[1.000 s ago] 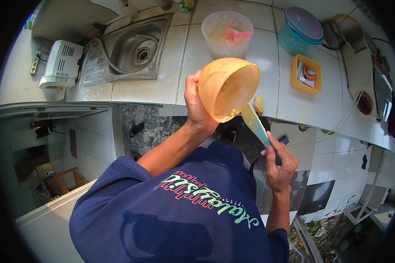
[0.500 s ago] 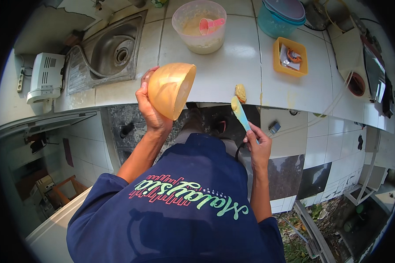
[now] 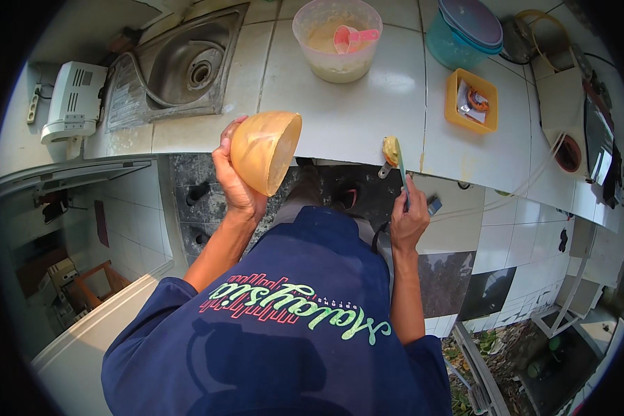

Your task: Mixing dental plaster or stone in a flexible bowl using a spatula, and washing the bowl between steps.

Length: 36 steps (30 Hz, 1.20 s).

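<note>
Filling the lower middle of the frame, I wear a loose navy T-shirt (image 3: 256,360) with plain, short sleeves (image 3: 161,305). Pale green script (image 3: 367,331) runs across it, with blocky red outlines (image 3: 284,315) and tiny lettering. Past the hem (image 3: 326,210), mid-frame, my trousers (image 3: 302,194) look greyish, though shadow makes that uncertain.

I see a white-tiled worktop (image 3: 340,125), glossy under bright light, with a steel sink (image 3: 175,73) set into it — and below, a floor (image 3: 445,281) mixing pale tiles with dark ones.
</note>
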Tool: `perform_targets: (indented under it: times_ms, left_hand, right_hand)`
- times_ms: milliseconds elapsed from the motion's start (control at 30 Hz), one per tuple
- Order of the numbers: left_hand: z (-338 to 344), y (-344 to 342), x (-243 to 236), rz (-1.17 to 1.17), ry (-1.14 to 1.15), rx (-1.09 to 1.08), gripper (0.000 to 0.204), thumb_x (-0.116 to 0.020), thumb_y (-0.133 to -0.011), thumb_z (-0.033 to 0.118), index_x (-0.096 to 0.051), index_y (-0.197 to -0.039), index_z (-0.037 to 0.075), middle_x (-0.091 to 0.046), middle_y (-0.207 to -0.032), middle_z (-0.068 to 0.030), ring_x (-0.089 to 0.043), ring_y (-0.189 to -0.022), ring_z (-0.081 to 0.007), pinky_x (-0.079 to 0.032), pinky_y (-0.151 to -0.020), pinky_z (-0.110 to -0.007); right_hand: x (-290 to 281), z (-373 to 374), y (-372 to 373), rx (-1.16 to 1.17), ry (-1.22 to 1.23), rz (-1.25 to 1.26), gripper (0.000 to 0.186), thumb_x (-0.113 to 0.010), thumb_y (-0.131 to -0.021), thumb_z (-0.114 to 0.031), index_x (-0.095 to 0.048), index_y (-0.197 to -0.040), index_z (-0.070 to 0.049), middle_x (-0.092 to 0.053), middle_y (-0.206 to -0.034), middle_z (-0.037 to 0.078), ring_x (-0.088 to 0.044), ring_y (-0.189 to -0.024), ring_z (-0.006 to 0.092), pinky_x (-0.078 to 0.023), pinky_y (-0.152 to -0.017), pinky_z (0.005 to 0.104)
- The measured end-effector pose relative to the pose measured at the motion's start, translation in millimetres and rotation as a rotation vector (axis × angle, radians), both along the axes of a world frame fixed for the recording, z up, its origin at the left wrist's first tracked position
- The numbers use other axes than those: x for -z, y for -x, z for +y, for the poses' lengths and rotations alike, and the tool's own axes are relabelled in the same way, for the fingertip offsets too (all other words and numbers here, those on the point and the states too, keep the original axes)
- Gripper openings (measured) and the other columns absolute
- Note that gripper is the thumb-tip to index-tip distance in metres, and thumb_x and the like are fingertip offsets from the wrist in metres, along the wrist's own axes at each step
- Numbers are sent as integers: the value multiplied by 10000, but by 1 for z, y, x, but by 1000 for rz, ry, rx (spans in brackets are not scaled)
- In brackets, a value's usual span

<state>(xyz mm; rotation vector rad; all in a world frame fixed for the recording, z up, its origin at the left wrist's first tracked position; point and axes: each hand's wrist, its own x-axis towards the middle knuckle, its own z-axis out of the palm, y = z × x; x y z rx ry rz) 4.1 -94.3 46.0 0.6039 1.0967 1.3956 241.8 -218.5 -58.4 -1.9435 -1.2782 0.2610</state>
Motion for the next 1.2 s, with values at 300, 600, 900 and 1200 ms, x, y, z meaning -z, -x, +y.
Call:
perform_targets:
  times_ms: [300,600,900,1200]
  left_hand:
    - [2,14,2,-9,19,-15,494,-332,-952,395,-470,-1268,41,-528,-1240,-109,-509,-1168,-232,-426,-1001,-372]
    - [2,20,4,-14,23,-32,499,-338,-950,399,-474,-1270,41,-532,-1230,-107,-508,-1160,-229,-420,-1002,-371]
    - [-1,25,7,-37,44,-60,504,-340,-946,400,-485,-1267,39,-538,-1224,-105,-511,-1156,-230,-418,-1001,-369]
    - [-4,27,12,-45,59,-73,496,-348,-945,396,-499,-1250,35,-551,-1207,-105,-521,-1145,-227,-424,-995,-367]
  right_hand:
    - [5,1,1,-14,34,3,361,-540,-861,31,-616,-1209,-31,-605,-858,147,-621,-719,277,-502,-634,355]
    - [7,0,1,9,-28,-43,354,-541,-856,37,-617,-1196,-26,-618,-879,148,-629,-736,272,-509,-652,360]
    - [-14,-3,-9,99,-3,-31,194,-586,-913,-53,-667,-1086,-11,-588,-810,122,-585,-678,258,-470,-589,358]
    - [-8,-11,-18,16,-59,-153,168,-616,-865,-11,-662,-1027,-5,-584,-852,131,-608,-709,268,-497,-618,356]
